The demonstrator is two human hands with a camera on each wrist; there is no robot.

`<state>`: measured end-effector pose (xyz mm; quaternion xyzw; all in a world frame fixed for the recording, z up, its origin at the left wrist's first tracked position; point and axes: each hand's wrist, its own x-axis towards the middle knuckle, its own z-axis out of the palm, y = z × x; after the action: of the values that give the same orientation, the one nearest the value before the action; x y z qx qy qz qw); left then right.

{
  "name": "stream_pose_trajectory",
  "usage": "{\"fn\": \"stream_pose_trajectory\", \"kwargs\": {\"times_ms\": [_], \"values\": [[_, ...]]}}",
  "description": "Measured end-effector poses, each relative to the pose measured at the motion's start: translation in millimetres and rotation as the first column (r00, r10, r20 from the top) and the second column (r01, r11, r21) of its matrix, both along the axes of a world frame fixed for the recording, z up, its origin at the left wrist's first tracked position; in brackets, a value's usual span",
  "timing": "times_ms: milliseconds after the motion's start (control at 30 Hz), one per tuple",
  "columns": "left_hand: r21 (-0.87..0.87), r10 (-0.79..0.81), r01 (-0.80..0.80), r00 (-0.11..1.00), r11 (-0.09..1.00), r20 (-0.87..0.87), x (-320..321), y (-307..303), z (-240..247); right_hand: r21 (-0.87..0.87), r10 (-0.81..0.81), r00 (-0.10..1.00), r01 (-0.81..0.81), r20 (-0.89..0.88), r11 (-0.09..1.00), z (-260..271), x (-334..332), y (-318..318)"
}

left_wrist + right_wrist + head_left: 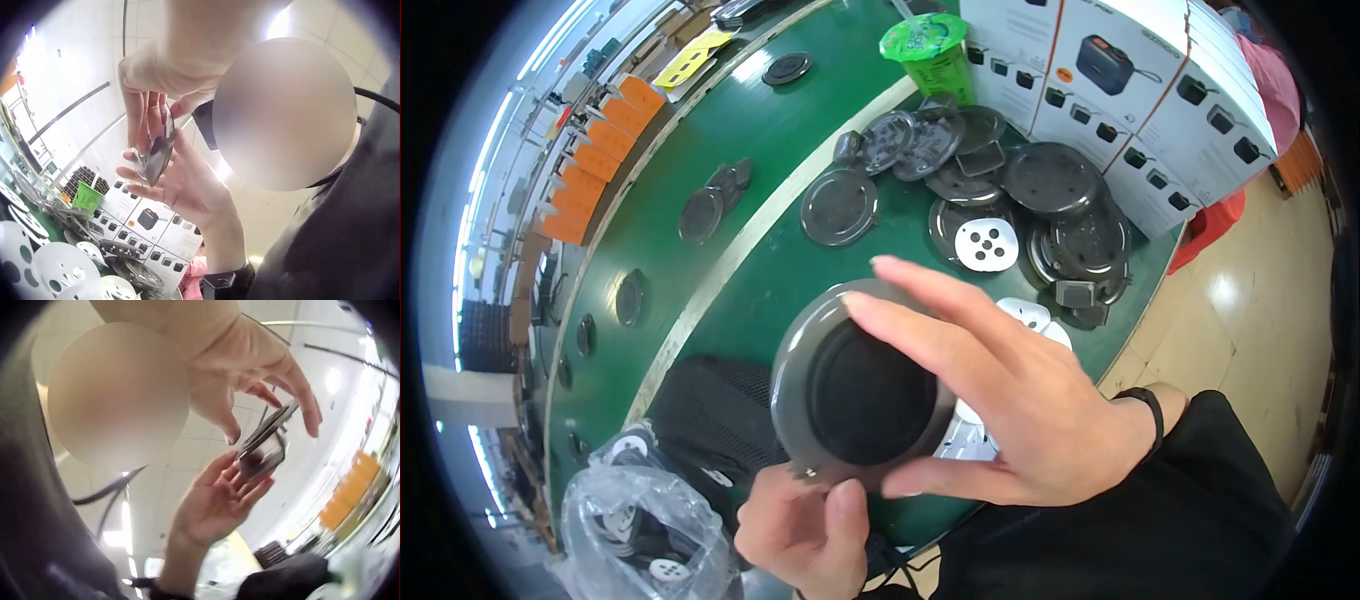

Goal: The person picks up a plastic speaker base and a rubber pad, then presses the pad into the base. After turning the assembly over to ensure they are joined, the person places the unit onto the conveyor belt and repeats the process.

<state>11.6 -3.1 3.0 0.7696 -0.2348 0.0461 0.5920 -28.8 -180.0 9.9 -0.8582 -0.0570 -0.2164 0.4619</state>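
Held up close in front of the body is a round, dark translucent plastic part (pixel 875 395) with a black circular centre. The left hand (pixel 805 530) pinches its lower edge between thumb and fingers. Across its right side spreads the right hand (pixel 1025 405), fingers over the upper edge and thumb at the bottom. In the right wrist view, the part (pixel 262 447) is seen edge-on and tilted, with a clear bracket-like piece on its underside near the left hand's fingers. Past the hands, similar dark round parts (pixel 838 207) lie on the green table (pixel 770 290).
White discs with holes (pixel 986 245) lie among the piled parts. Printed boxes (pixel 1100 75) and a green cup (pixel 925 50) stand at the back right. A clear plastic bag (pixel 585 510) with parts sits at the lower left beside black mesh fabric (pixel 710 410). Orange bins (pixel 585 165) line the far side.
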Motion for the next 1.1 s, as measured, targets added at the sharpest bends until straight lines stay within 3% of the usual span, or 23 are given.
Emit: {"fn": "stream_pose_trajectory", "kwargs": {"times_ms": [33, 67, 133, 167, 267, 300, 400, 433, 533, 567, 667, 733, 867, 967, 1100], "values": [[-0.082, 0.050, -0.041, 0.992, 0.996, 0.115, 2, -6, -6, 0.046, 0.016, 0.999, -0.014, -0.035, 0.999, -1, 1, 2], [-0.121, 0.052, -0.048, 0.998, 0.991, 0.038, 0, -10, -5, 0.090, 0.034, 0.997, -0.028, -0.066, 0.996, -1, 2, 4], [-0.197, 0.055, -0.076, 0.992, 0.977, -0.112, -1, -19, 4, 0.002, 0.000, 0.998, 0.000, -0.070, 1.000, -3, 2, 6], [0.117, -0.235, 0.241, 0.970, 0.963, -0.062, 11, 12, 8, -0.063, -0.035, 0.996, 0.030, -0.078, 0.998, -2, 1, 5], [0.089, -0.227, 0.223, 0.973, 0.971, 0.046, 12, -2, -4, -0.172, -0.061, 0.994, 0.045, -0.087, 0.984, -1, 0, 0], [0.199, -0.323, 0.304, 0.944, 0.932, 0.070, 13, 0, 1, -0.190, -0.059, 0.995, 0.042, -0.086, 0.981, -1, 0, -1], [0.291, -0.203, 0.149, 0.966, 0.945, 0.162, -3, -16, 11, -0.166, -0.087, 0.996, 0.087, 0.010, 0.982, -14, 6, 4], [0.223, -0.118, 0.077, 0.977, 0.972, 0.175, -5, -26, 11, -0.214, -0.106, 0.994, 0.109, 0.029, 0.971, -18, 6, 5], [0.247, -0.142, 0.076, 0.955, 0.966, 0.261, -5, -22, 9, -0.366, -0.134, 0.983, 0.170, 0.122, 0.915, -33, 10, 4], [0.244, -0.139, 0.082, 0.963, 0.966, 0.229, -3, -20, 9, -0.353, -0.116, 0.986, 0.151, 0.118, 0.923, -34, 11, -1], [0.216, -0.142, 0.100, 0.972, 0.971, 0.190, 0, -19, 10, -0.190, 0.026, 0.972, -0.072, -0.235, 0.979, -6, 1, -11], [0.172, -0.170, 0.131, 0.958, 0.976, 0.233, -1, -24, 8, -0.054, 0.043, 0.988, -0.051, -0.147, 0.997, -13, 3, -8], [0.300, -0.180, 0.104, 0.955, 0.948, 0.237, -5, -21, 6, 0.109, 0.111, 0.992, -0.104, -0.059, 0.989, -19, 7, -9], [0.256, -0.171, 0.097, 0.944, 0.962, 0.283, -5, -23, 5, 0.071, 0.100, 0.995, -0.101, 0.021, 0.992, -25, 7, -8], [0.297, -0.098, 0.000, 0.943, 0.955, 0.316, -13, -32, 5, 0.341, 0.246, 0.960, -0.189, -0.132, 0.921, -15, 2, -5]]}}
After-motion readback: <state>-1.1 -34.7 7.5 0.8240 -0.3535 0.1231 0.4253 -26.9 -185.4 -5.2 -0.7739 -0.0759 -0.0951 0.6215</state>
